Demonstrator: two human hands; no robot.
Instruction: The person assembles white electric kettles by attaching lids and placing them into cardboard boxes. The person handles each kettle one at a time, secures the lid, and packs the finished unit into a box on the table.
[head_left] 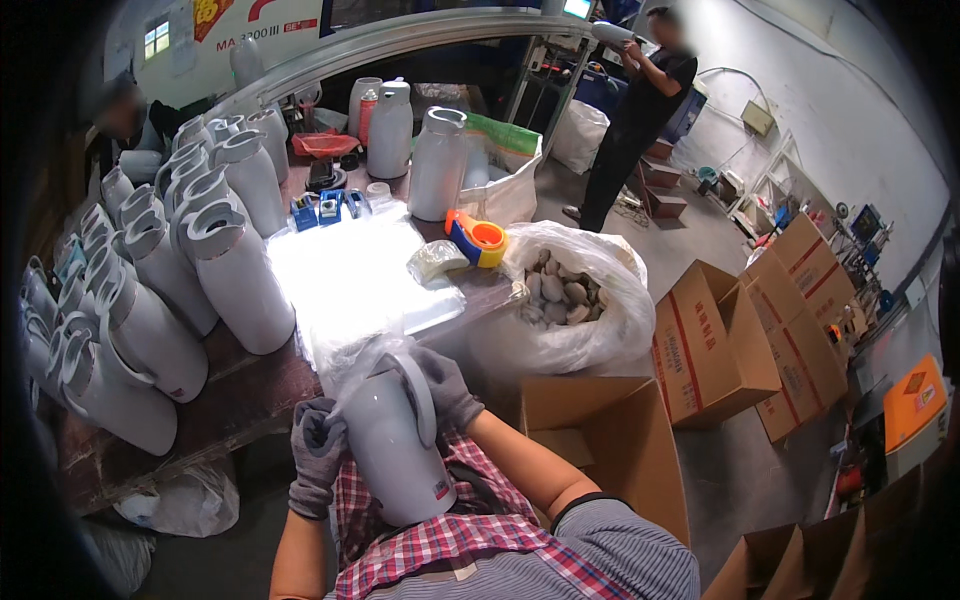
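A grey thermos jug (pixel 395 450) leans against my checked apron, its handle toward the right. Crumpled clear plastic bag (pixel 360 362) film covers its top. My left hand (pixel 316 450), in a grey glove, is closed at the jug's left side, fingers curled on the edge of the film. On the other side, behind the handle, my gloved right hand (pixel 446 386) is closed at the film near the jug's top; its fingertips are partly hidden. Just beyond lies a stack of clear plastic bags (pixel 350 265), bright with glare.
Many grey jugs (pixel 240 275) crowd the table's left side. An orange and blue tape dispenser (pixel 477 240) stands near a sack of round grey parts (pixel 565 290). An open carton (pixel 610 430) is at my right, with more cartons (pixel 715 345) beyond. A co-worker (pixel 640 110) stands behind.
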